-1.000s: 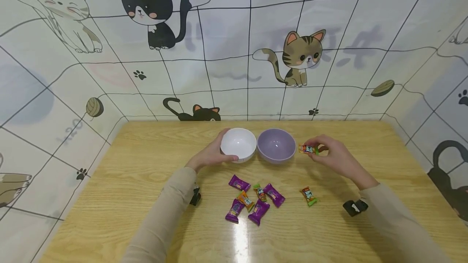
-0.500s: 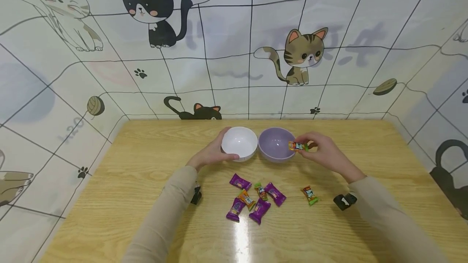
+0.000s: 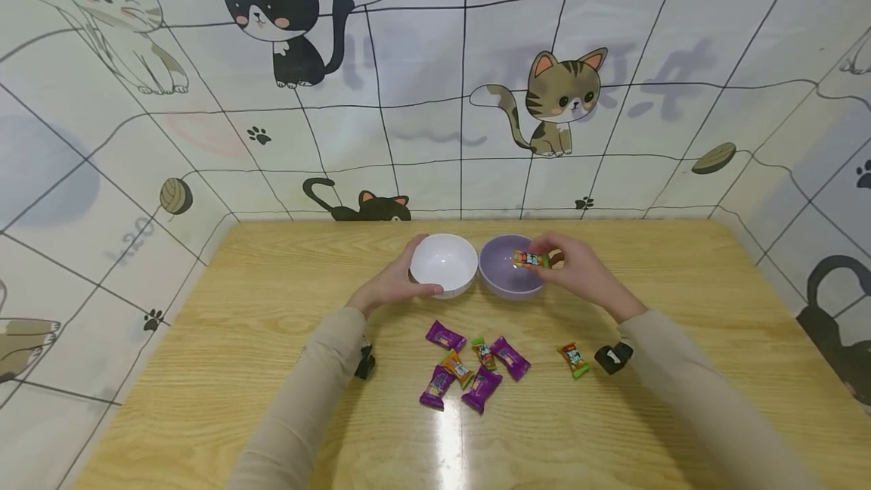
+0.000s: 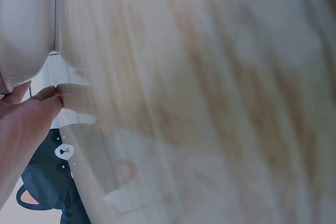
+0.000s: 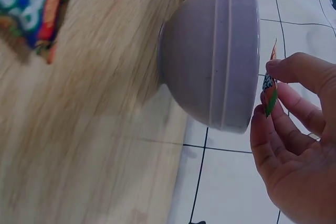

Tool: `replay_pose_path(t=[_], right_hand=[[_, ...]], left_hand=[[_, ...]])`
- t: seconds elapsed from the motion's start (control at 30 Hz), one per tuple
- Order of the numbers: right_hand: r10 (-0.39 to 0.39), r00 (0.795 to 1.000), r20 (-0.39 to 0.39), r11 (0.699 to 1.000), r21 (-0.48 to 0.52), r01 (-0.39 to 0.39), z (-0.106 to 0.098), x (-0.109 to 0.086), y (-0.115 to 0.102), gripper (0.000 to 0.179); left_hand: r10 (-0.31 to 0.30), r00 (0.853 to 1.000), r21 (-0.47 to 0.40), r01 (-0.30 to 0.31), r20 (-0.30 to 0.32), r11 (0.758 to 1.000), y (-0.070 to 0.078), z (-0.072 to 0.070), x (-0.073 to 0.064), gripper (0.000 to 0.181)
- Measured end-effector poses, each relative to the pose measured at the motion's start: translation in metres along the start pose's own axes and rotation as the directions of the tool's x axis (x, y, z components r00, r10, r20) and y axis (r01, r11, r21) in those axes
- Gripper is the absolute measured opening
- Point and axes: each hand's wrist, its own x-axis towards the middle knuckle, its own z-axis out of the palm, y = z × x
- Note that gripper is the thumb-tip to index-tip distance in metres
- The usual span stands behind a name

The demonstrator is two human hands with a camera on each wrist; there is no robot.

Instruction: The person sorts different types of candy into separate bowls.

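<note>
A wooden table (image 3: 286, 271) spanned the lower frame, its near edge cut off. At centre stood a purple bowl (image 3: 510, 291) and, just left, a white bowl (image 3: 444, 263). The left hand (image 3: 393, 280) gripped the white bowl, far fingers partly hidden behind it. The right hand (image 3: 581, 267) hid some of the purple bowl's right rim. Four purple packets (image 3: 481, 389) lay lower centre. Above the purple bowl, the right hand's fingers pinched an orange-and-green candy (image 3: 529, 259), its lettering unreadable.

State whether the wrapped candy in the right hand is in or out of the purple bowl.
Out: the right wrist view shows the right hand pinching the wrapped candy above the purple bowl, beyond its rim.
</note>
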Motion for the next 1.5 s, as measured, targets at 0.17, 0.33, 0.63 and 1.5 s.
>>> replay_pose_path(t=[0.17,0.33,0.63,1.5], right_hand=[[-0.007,1.0,0.004,1.0,0.002,0.007,0.004,0.01,-0.008,0.024],[-0.006,1.0,0.015,1.0,0.007,0.006,0.005,0.015,-0.009,0.03],[-0.022,1.0,-0.016,0.999,-0.043,0.021,-0.003,-0.016,0.002,0.029],[-0.063,0.973,0.22,0.998,-0.002,0.065,-0.008,-0.08,0.028,0.021]], left_hand=[[0.007,1.0,0.009,-0.007,-0.014,1.0,-0.015,0.001,0.007,0.106],[0.008,0.999,0.026,-0.007,-0.035,1.0,-0.016,-0.002,0.008,0.105],[0.059,0.996,0.121,-0.051,-0.064,0.991,-0.015,-0.007,0.009,0.109],[0.034,0.998,0.067,-0.03,-0.052,0.997,-0.017,0.001,0.022,0.106]])
